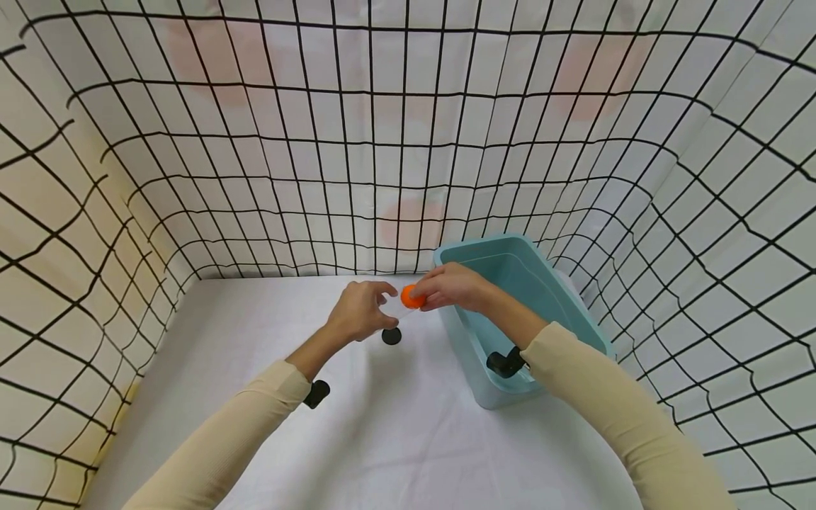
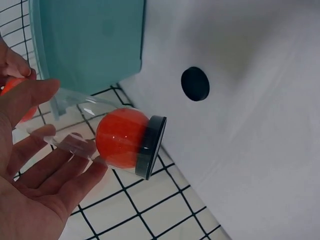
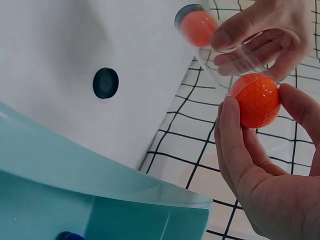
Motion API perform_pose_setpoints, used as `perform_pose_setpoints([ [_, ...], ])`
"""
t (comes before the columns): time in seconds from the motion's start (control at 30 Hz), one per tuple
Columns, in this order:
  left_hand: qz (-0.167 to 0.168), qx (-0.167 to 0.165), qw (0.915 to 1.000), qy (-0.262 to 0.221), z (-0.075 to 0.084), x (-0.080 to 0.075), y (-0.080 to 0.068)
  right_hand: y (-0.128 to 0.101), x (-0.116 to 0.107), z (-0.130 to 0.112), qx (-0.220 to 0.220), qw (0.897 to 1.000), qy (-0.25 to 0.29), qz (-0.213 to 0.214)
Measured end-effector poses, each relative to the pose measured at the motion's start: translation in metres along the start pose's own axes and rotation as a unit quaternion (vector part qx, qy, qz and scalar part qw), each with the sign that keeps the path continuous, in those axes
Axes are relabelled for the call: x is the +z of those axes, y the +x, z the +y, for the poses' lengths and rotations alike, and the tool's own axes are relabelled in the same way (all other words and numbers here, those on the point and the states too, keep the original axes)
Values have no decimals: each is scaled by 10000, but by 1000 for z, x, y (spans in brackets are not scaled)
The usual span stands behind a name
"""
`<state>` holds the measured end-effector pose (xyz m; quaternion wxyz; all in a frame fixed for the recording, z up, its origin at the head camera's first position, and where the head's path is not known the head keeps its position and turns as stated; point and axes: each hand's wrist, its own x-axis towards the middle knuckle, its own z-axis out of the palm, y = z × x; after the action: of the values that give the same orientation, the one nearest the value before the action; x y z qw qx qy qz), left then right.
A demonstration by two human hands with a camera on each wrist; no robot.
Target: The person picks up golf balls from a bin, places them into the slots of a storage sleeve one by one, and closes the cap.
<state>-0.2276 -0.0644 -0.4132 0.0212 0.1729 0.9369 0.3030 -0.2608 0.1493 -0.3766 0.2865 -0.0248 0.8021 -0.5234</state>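
Note:
My left hand (image 1: 358, 312) holds a clear plastic tube (image 2: 75, 127), its thumb and fingers curled round it. One orange golf ball (image 2: 121, 137) sits inside against the black cap (image 2: 151, 148) closing that end. At the tube's other end, my right hand (image 1: 460, 285) pinches a second orange dimpled golf ball (image 3: 257, 100) between thumb and fingers. This ball is at the tube's mouth; whether part of it is inside cannot be told. Below the hands, a loose round black cap (image 1: 392, 336) lies on the white cloth (image 1: 382, 439).
A light blue-green bin (image 1: 460, 347) stands to the right, under my right forearm. Part of a dark blue thing (image 3: 70, 236) shows inside it. Black netting (image 1: 357, 145) rises at the back and both sides. A dark device (image 1: 316, 393) shows at my left cuff.

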Motion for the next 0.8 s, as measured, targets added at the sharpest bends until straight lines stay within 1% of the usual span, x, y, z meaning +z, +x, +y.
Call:
perform_pose_setpoints([
  [0.13,-2,-16,10000,12,1,0,0,0,0,1,-34,10000,24,10],
  [0.4,-116,-104,9999,-13,3,-1,0,-3,0,1,24,9994,335,-78],
  [0.57,-122,-134,9998,-54,3,0,0,-4,0,0,69,9994,343,-55],
  [0.8,-66,-38,9999,-80,2,1,0,-6,-2,1,46,9995,274,-121],
])
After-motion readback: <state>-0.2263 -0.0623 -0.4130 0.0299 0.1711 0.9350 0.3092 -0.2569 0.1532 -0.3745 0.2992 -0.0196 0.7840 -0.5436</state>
